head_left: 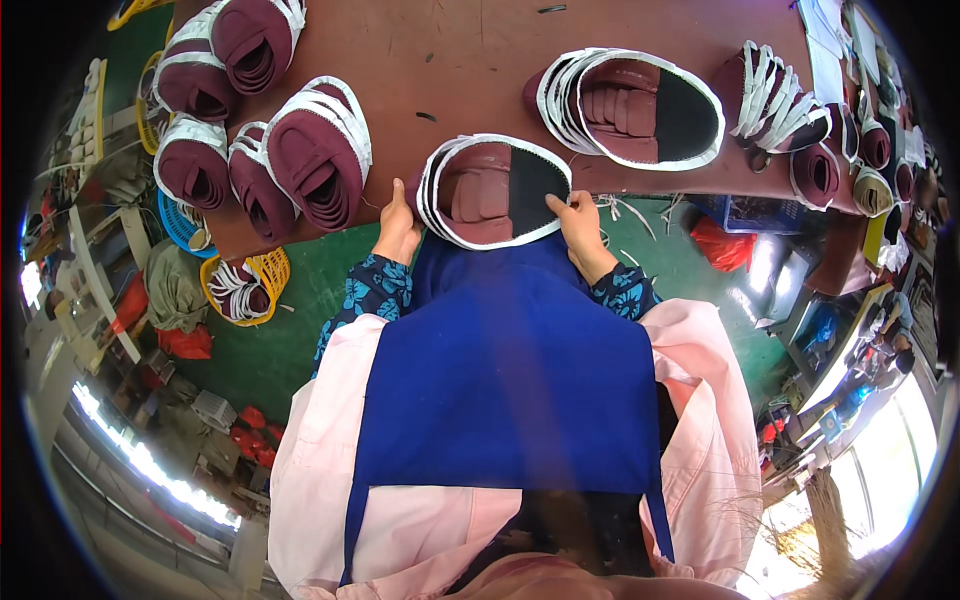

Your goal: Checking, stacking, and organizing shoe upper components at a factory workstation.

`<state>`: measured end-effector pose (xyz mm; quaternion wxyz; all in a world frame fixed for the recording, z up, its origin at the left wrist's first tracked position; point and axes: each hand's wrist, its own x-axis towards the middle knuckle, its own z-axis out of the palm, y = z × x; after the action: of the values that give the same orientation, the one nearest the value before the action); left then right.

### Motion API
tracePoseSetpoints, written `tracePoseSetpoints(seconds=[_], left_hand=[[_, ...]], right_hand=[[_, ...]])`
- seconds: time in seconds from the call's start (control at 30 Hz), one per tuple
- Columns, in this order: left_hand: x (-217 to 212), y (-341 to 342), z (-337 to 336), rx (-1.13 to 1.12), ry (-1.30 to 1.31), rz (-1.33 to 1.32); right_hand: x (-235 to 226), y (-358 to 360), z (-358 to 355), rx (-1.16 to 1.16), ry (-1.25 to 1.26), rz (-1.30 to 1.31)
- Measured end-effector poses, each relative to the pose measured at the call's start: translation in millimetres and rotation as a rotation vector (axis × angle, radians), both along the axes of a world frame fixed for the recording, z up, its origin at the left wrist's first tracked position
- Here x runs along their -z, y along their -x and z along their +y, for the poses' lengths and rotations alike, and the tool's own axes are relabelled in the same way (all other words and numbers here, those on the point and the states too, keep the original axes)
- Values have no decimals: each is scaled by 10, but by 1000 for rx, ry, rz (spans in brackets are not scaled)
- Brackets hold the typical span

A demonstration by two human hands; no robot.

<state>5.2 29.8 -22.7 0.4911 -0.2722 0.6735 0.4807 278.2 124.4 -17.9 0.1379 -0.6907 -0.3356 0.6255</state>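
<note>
A stack of maroon shoe uppers (470, 205) with white edging and a black heel lining lies at the near edge of the table, in front of my blue apron. My right hand (582, 230) grips its right end, thumb on the black lining and fingers curled over the rim. At the left end, my left hand (399, 228) holds the side of the stack with its thumb up; its other fingers are partly hidden. Farther right on the table sits another stack of uppers (630, 108), showing the same maroon inside and white rim.
Several bundles of maroon uppers (318, 160) crowd the table's left part. More white-edged uppers (775, 100) and rolled pieces (815, 175) lie at the right. A yellow basket (268, 268) with uppers stands on the green floor, left of me. A red bag (722, 243) lies below the table's right side.
</note>
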Motion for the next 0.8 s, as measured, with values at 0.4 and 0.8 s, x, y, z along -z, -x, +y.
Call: tracePoseSetpoints(seconds=[0.4,0.8], left_hand=[[233,196,-61,-250,-7,-188],[45,232,-92,86,-344,-360]], right_hand=[[-845,-270,179,120,-170,415],[-275,78,181,-32,-10,436]])
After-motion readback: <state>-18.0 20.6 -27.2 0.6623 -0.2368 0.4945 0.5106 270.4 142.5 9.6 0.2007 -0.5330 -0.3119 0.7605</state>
